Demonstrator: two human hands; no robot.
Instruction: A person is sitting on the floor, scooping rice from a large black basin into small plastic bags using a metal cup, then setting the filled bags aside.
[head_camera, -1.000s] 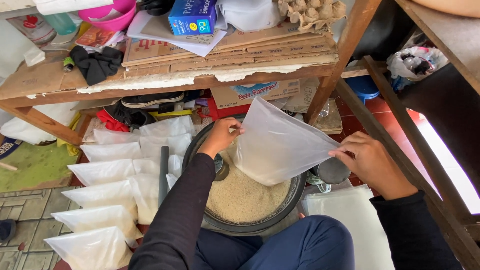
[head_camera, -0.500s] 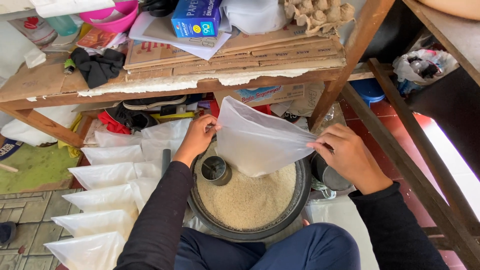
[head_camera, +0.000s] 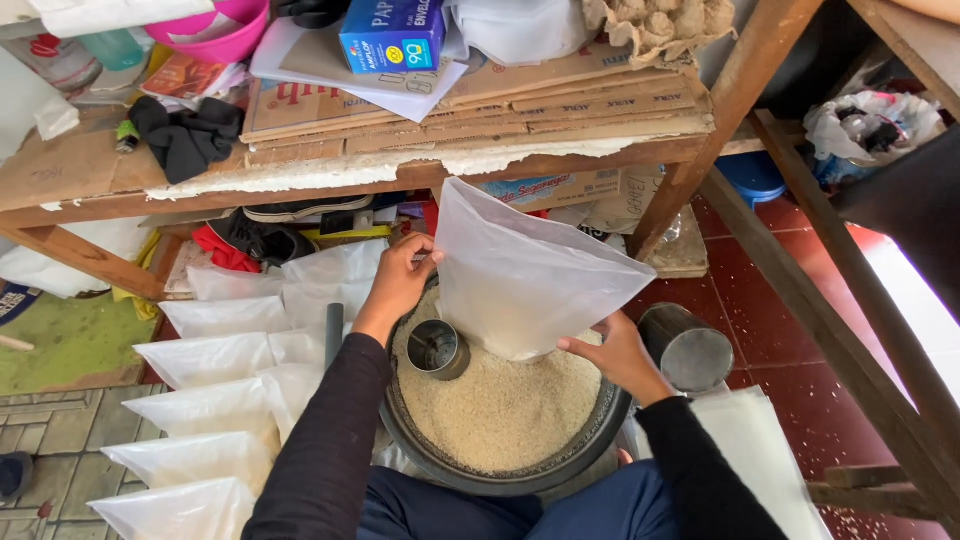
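We see both hands on one translucent plastic bag (head_camera: 520, 275), held up over the basin of rice (head_camera: 500, 410). Left hand (head_camera: 400, 280) pinches the bag's upper left edge, fingers curled round it near the top corner. Right hand (head_camera: 615, 350) grips the lower right edge, thumb toward the bag's bottom. So the bag spans between the two hands, tilted, upper corner toward the shelf, lower edge just above the rice. We can't tell if the bottom edge actually touches the grains.

A small metal can (head_camera: 437, 350) sits in the rice just left of the bag's lower edge, below the left hand, not touched. A second, larger metal can (head_camera: 690, 345) lies on its side on the red floor, just right of the right hand, outside the basin.

Left of the basin: a row of filled white bags (head_camera: 200, 400) stacked along the floor, beside the left forearm. More flat bags (head_camera: 760, 460) lie right of the basin, under the right forearm.

Above: wooden shelf (head_camera: 400, 175) loaded with flattened cardboard (head_camera: 480, 100), a blue box (head_camera: 392, 35), a pink bowl (head_camera: 215, 35) and a black cloth (head_camera: 185, 140).
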